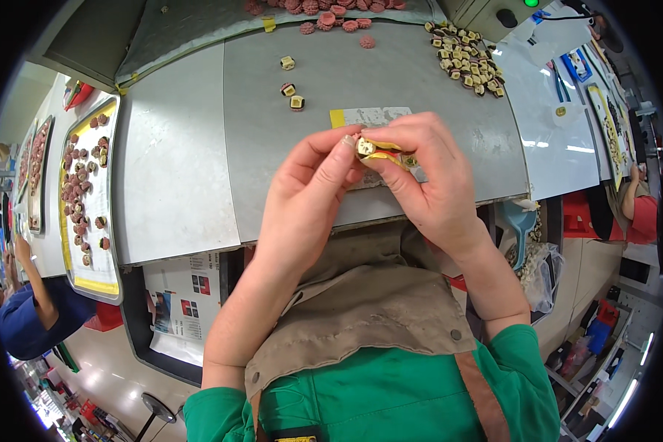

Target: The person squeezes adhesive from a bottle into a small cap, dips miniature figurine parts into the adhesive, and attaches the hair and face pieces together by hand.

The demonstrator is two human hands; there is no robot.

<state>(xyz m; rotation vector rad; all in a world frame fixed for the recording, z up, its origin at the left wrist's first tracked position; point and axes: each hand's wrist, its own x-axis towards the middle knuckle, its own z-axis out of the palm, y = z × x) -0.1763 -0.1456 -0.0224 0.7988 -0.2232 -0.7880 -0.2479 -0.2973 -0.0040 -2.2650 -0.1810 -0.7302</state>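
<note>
Left hand (298,193) is closed, thumb and fingertips pinching a small cream piece (366,148). Right hand (438,173) is closed too, thumb and index on a yellow-and-red item (380,144) that meets the cream piece; can't tell from my feed what it is. Both sit together above the near part of the worktop (177,162).

Around them, left to right, I have: a blue sleeve (33,320) of a co-worker; a tray (107,199) in white and yellow, pink-brown pieces (74,193) scattered over it; three loose cream-and-black pieces (296,103), two of them close together; bunched pink pieces (331,18) at the far side; a white plate (376,114) with a yellow end, lying flat, partly behind the hands; a heap (468,62) of cream-and-black pieces; a blue scoop (521,221) below the worktop edge; blue-handled pliers (561,88); a red sleeve (643,219) of another co-worker.
</note>
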